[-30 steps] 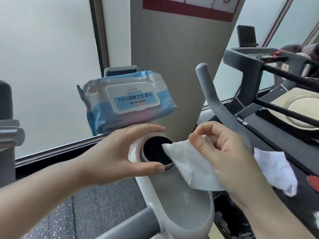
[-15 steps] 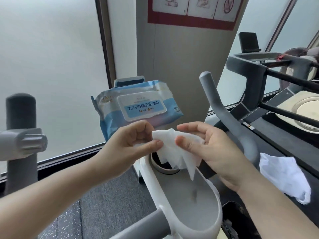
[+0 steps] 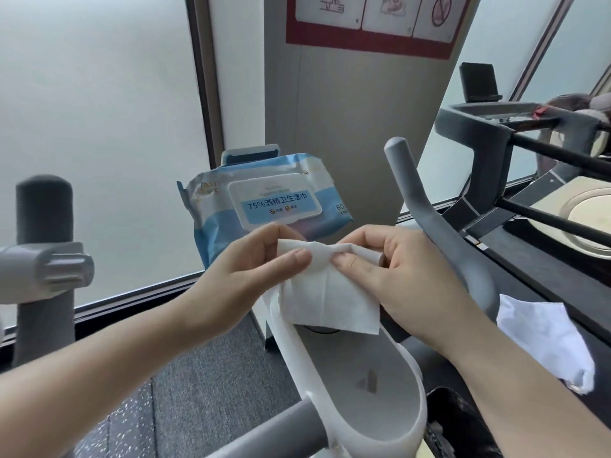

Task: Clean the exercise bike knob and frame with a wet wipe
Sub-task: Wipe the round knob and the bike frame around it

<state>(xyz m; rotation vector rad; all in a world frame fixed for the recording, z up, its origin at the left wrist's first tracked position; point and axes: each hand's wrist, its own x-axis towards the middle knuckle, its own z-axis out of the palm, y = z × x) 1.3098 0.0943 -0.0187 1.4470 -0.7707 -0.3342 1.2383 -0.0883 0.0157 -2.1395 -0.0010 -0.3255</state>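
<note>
The wipe (image 3: 325, 297) hangs spread over the knob, above the white frame (image 3: 347, 408). The left hand (image 3: 244, 276) pinches its top edge at 9 o'clock, the right hand (image 3: 400, 276) at 3. The pack (image 3: 264, 206) stands at 12.

At frame centre, the black round knob (image 3: 322, 329) is covered by the white wet wipe (image 3: 325, 299). Passage at right is narrowed by the curved grey handlebar (image 3: 439, 226); open grey tray (image 3: 373, 385) is seen lower centre.
</note>
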